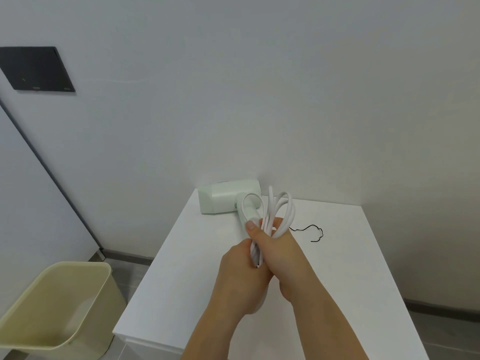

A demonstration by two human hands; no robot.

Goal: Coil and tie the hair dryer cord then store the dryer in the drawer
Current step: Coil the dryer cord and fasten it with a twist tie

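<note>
A pale green-white hair dryer [226, 196] lies on the white cabinet top [342, 281], against the back wall, its handle pointing toward me. Its white cord [284, 207] is gathered into several loops that stand up just in front of the dryer. My right hand [283, 252] grips the bundle of loops at its middle, thumb on top. My left hand [237, 271] holds the lower end of the same bundle, pressed against the right hand. A thin black tie [314, 232] lies loose on the cabinet top, just right of my hands. No drawer front shows from this angle.
A cream plastic bin [59, 302] stands on the floor to the left of the cabinet. A dark panel [36, 68] hangs on the wall at upper left. White wall rises directly behind the cabinet, and grey floor shows on both sides.
</note>
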